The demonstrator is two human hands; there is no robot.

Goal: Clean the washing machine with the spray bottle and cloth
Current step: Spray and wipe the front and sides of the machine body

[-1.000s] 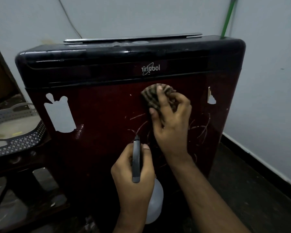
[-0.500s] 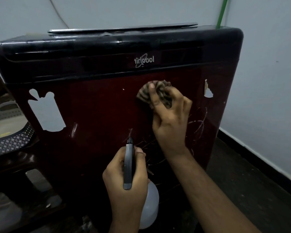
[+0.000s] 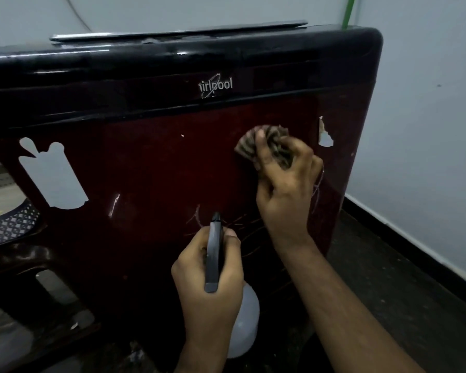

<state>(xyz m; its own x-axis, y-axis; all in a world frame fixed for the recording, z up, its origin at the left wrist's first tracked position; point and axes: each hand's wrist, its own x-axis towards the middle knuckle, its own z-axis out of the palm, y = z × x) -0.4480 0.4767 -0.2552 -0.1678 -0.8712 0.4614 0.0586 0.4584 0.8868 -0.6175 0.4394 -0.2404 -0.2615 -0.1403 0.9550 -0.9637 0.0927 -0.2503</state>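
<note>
The right hand [image 3: 285,179] presses a bunched striped cloth [image 3: 264,142] on the dark red washing machine [image 3: 159,162], fingers curled round it, far right. The left hand [image 3: 210,289] grips the spray bottle [image 3: 244,321] nearer, fingers wrapped round.

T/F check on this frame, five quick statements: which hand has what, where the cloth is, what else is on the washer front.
1. The right hand presses a bunched striped cloth against the red front panel of the washing machine. True.
2. The left hand is empty. False: it grips the spray bottle, whose black head points at the panel.
3. The cloth sits left of the pale torn patch near the panel's right edge. True.
4. The cloth covers the brand logo. False: the logo is clear, on the black band above the cloth.
5. The front panel is unmarked. False: thin scratch lines show near the bottle's nozzle.
</note>
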